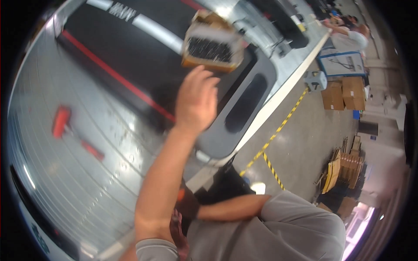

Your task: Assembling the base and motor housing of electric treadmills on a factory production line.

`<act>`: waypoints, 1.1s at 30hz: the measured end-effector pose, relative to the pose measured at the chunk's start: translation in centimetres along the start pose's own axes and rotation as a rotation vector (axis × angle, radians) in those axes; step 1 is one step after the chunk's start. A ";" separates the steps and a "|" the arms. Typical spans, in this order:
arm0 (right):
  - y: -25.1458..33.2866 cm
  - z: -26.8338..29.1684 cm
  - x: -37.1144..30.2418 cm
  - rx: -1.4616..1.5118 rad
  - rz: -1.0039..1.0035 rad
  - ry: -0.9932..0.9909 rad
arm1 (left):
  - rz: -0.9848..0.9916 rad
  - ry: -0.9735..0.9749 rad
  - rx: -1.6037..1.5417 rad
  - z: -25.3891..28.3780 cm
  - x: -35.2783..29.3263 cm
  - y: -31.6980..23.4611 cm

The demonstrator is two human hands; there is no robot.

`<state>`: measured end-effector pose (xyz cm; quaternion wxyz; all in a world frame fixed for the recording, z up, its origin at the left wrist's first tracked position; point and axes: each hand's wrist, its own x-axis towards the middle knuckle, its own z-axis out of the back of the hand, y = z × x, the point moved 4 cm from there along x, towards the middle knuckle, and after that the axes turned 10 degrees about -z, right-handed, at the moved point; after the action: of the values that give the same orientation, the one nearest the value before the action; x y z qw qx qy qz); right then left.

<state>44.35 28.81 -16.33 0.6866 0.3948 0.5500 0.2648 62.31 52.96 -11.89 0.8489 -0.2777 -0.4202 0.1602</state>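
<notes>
My left hand [198, 100] reaches over a long black panel [130, 56] with red stripes and white print. Its fingers are stretched out, with nothing visible in them. Just beyond the fingertips, an open cardboard box [209, 66] sits on the panel, holding many small black pieces [210, 48] that look like screws. A grey end piece [239, 102] with a dark oval recess lies at the panel's right end. My right forearm [235, 207] bends across my body. Near its wrist is something dark with an orange spot [180, 194]; the fingers there are hidden behind my left arm.
A red mallet [62, 122] lies on the shiny metal tabletop [87, 174] to the left. Beyond the pale table edge [265, 111], yellow-black tape [278, 135] marks the floor. Cardboard boxes [344, 95], stacked flat cardboard [346, 169] and another person [350, 41] are farther right.
</notes>
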 end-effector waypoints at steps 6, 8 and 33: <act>6.7 15.2 -2.0 0.308 -0.223 0.099 | 0.197 0.550 0.169 -4.2 11.1 8.2; 7.6 22.2 -1.7 0.128 -0.117 -0.124 | 0.291 0.702 0.310 -8.0 12.2 9.6; 6.4 44.4 -3.2 -0.712 -0.090 0.268 | 1.468 -0.466 -0.886 -11.0 -8.0 -18.3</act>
<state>86.85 18.59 -5.57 0.7136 0.0689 0.5253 0.4584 67.09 30.63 -11.26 0.2396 -0.7403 -0.3219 0.5394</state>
